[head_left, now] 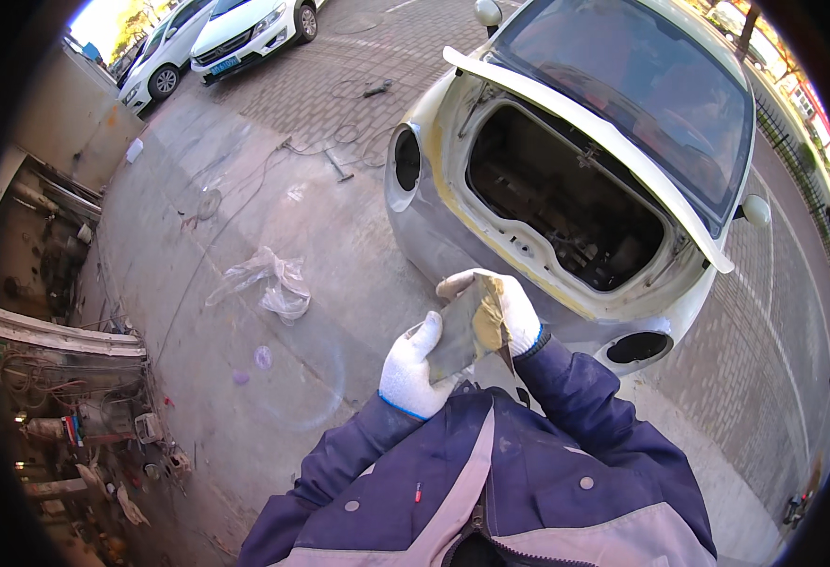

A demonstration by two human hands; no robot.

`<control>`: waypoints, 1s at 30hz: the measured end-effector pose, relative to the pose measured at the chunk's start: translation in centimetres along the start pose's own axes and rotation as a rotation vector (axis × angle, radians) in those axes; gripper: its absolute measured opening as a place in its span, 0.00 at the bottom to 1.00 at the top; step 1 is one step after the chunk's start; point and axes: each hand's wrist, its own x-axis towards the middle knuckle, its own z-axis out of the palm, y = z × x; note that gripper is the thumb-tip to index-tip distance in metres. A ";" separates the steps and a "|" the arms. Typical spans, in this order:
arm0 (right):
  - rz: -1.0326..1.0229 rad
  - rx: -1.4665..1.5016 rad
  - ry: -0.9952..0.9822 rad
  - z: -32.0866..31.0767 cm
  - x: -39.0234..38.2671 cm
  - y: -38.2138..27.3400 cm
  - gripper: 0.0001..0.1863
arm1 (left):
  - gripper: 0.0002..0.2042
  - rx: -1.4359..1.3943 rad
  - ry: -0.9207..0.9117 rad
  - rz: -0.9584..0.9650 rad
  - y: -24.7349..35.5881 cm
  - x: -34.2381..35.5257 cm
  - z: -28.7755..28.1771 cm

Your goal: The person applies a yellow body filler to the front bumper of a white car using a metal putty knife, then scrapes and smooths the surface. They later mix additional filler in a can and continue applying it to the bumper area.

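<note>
My left hand (pixel 413 367), in a white glove, is closed on a thin grey rectangular sheet (pixel 458 335) held in front of my chest. My right hand (pixel 519 317), also gloved, grips the sheet's upper right, where a crumpled tan piece (pixel 490 326) shows; what this is, I cannot make out. Beyond my hands stands a white car (pixel 406 227) with grey and yellowish patches on its body, empty round lamp openings (pixel 635 349) and a raised lid (pixel 613 142) over an open compartment.
Clear plastic (pixel 283 283) lies on the concrete ground, with cables and a tool (pixel 339 165) farther up. Cluttered shelving (pixel 84 425) lines the left side. Two parked white cars (pixel 235 38) stand at the back left, and a dark fence (pixel 803 170) runs along the far right.
</note>
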 end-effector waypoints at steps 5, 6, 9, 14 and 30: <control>0.202 -0.031 0.289 1.7 -3.7 0.3 0.19 | 0.16 -0.188 0.215 0.231 3.4 -2.4 -1.5; 0.121 0.033 0.403 2.1 -3.8 0.0 0.18 | 0.15 -0.115 0.317 0.215 4.0 -2.9 -2.1; -0.061 0.110 0.592 4.8 -5.0 -1.1 0.16 | 0.18 0.273 0.453 0.387 3.3 -5.2 -3.1; -0.081 0.053 0.599 11.9 -8.5 -1.2 0.14 | 0.16 0.841 0.663 0.831 0.1 -10.0 -4.7; -0.100 0.108 0.583 20.0 -17.2 -1.2 0.12 | 0.19 0.356 0.646 0.528 0.3 -23.6 -2.8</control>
